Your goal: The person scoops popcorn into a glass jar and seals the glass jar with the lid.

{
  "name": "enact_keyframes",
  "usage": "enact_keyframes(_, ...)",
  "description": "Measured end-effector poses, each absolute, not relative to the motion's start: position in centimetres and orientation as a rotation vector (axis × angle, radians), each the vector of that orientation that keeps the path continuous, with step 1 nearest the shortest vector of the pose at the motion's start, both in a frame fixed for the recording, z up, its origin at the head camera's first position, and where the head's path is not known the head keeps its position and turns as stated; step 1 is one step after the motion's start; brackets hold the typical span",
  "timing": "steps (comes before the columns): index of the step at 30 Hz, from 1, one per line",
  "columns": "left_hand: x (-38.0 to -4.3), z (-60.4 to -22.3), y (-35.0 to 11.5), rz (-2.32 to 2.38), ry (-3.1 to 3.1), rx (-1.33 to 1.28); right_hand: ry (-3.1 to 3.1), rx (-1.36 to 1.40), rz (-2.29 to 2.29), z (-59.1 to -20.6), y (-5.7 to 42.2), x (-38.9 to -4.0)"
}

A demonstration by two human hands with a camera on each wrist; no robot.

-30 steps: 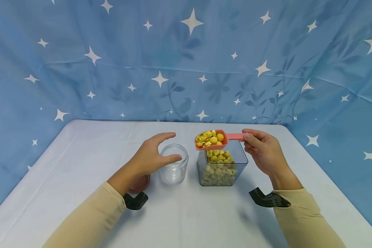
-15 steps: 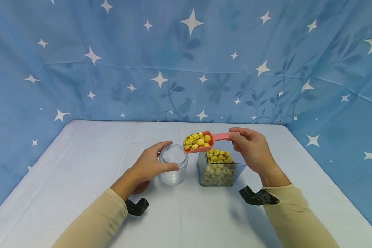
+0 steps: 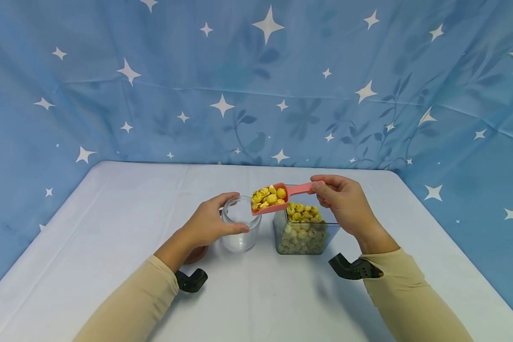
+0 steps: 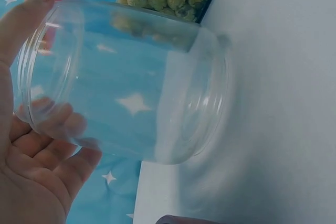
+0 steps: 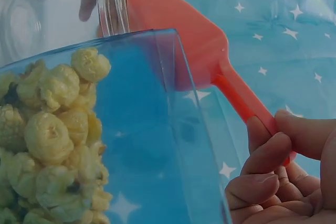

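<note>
Currently the L hand (image 3: pixel 213 221) holds the clear glass jar (image 3: pixel 239 241) near its mouth: thumb is on the near side, fingers are curled round the far side, as the L wrist view also shows. The jar is upright on the white table (image 3: pixel 111 242), w/ its mouth facing up.

The R hand (image 3: pixel 344 205) pinches the end of the handle of a pink scoop (image 3: pixel 298 189) btw. thumb and fingers. The scoop is up in the air, its bowl full of yellow popcorn (image 3: pixel 268 197), and its front lip is over the R part of the jar's rim, tilted slightly down to the jar. If lip and rim touch, I cannot tell.

Just to the R of the jar stands a see-through grey-blue box (image 3: pixel 279 228), w/ more popcorn pieces (image 3: pixel 303 213) inside; the scoop's handle passes above its far side. On the other side of the jar lies a reddish-brown round object (image 3: pixel 195 255), partly hidden by the L hand and wrist.

Both arms have beige sleeves (image 3: pixel 130 301) & a black device (image 3: pixel 354 268) at each wrist. Behind the table hangs a blue cloth (image 3: pixel 171 61) w/ white stars.
</note>
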State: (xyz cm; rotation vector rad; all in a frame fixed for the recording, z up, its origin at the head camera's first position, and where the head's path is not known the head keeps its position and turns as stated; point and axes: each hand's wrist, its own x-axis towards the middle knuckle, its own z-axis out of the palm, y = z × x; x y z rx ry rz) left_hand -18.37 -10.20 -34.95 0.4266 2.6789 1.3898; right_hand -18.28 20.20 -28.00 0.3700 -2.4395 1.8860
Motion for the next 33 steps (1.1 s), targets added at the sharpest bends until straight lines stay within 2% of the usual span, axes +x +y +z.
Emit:
enact_keyframes(9, -18.48, -34.73, -10.17, 1.411, 2.635, 0.435, -2.581, 0.378, 1.624, -27.62, 20.11, -18.49)
enact_keyframes(33, -18.45, -34.19, -10.61, 1.308, 2.685, 0.503, -2.596, 0.368, 1.675, -27.65, 20.36, -18.41)
